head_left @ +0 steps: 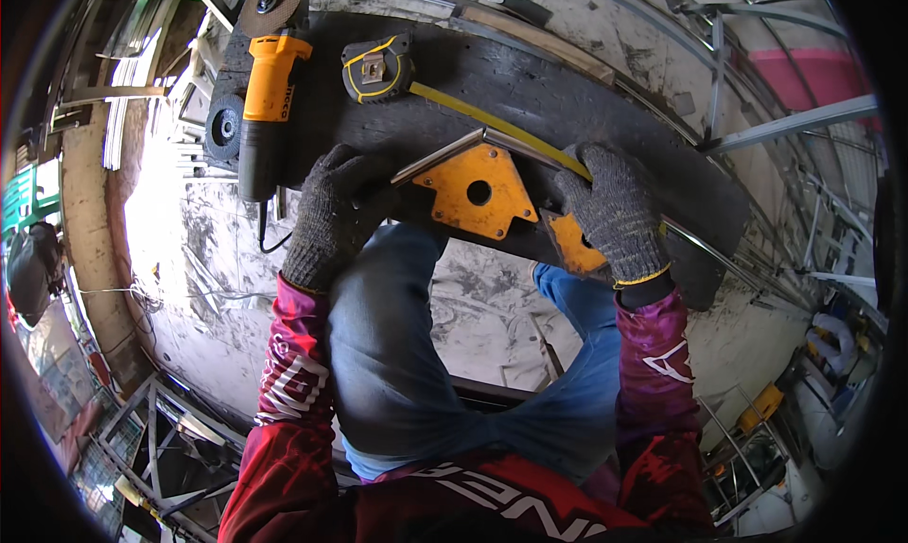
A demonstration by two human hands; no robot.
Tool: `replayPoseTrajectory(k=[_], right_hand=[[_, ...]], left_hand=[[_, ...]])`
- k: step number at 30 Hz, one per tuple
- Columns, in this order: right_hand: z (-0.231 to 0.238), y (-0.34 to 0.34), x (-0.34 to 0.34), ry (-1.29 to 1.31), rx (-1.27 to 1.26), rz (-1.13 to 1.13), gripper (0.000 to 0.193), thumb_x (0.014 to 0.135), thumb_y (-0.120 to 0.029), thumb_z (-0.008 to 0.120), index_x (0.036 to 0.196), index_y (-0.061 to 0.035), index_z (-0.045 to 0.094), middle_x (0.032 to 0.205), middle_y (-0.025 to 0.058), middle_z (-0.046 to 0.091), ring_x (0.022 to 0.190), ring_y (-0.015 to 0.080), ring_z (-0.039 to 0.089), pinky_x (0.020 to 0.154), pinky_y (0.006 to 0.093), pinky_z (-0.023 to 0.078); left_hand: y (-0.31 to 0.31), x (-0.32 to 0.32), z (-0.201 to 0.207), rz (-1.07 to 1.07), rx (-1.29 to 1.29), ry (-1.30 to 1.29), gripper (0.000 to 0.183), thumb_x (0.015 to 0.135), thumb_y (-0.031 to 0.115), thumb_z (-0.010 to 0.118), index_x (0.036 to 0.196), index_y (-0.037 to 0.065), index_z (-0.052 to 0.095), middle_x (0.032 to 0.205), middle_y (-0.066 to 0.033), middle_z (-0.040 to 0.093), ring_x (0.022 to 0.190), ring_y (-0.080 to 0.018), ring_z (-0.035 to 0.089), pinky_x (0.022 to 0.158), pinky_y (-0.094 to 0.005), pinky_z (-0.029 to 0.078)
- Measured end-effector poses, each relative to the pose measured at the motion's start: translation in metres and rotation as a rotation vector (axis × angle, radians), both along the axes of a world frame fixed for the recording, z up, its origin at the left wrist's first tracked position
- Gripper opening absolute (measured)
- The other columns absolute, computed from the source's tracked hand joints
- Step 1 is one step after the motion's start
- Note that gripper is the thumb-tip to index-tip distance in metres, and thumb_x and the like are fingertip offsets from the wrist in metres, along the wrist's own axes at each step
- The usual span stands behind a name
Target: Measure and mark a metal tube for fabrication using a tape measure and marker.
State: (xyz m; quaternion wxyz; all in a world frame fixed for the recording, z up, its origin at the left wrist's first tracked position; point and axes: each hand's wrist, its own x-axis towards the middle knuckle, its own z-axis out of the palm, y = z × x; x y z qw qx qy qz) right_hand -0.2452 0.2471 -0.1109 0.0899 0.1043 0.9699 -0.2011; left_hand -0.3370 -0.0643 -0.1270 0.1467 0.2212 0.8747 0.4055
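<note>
My left hand [331,217], in a grey knit glove, has its fingers curled beside the left end of a thin metal bar [437,157]. What they hold, if anything, is hidden. My gloved right hand [617,207] is closed around the end of the yellow blade of a tape measure [376,68], next to a second metal bar [526,149]. The two bars meet at an angle along the top edges of an orange magnetic welding square [454,202]. A smaller orange magnet [571,238] sits partly under my right hand.
An orange and black angle grinder [269,84] lies at the left of the dark board [317,51], beside a loose abrasive disc [224,127]. Metal frames [717,79] stand at the right. A cable [274,247] hangs from the grinder.
</note>
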Motion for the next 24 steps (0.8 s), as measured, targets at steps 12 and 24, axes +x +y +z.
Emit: replayPoseTrajectory(k=[12, 24], right_hand=[[-0.002, -0.002, -0.004, -0.082, 0.013, -0.012, 0.034, 0.089, -0.027, 0.07, 0.112, -0.0027, 0.067, 0.108, 0.0197, 0.067, 0.104, 0.0371, 0.064, 0.092, 0.0454, 0.05], [-0.018, -0.002, -0.002, 0.12, 0.104, 0.037, 0.026, 0.087, -0.024, 0.073, 0.105, -0.0063, 0.069, 0.097, 0.0158, 0.07, 0.092, 0.0335, 0.068, 0.082, 0.045, 0.054]], left_hand=[[0.001, -0.002, -0.001, -0.011, -0.054, 0.028, 0.026, 0.074, 0.011, 0.074, 0.098, 0.003, 0.07, 0.092, -0.0147, 0.062, 0.087, -0.0337, 0.059, 0.078, -0.0409, 0.048], [0.005, -0.002, 0.001, -0.024, -0.08, 0.059, 0.028, 0.073, 0.014, 0.076, 0.098, 0.004, 0.07, 0.091, -0.0151, 0.061, 0.087, -0.035, 0.059, 0.078, -0.0424, 0.048]])
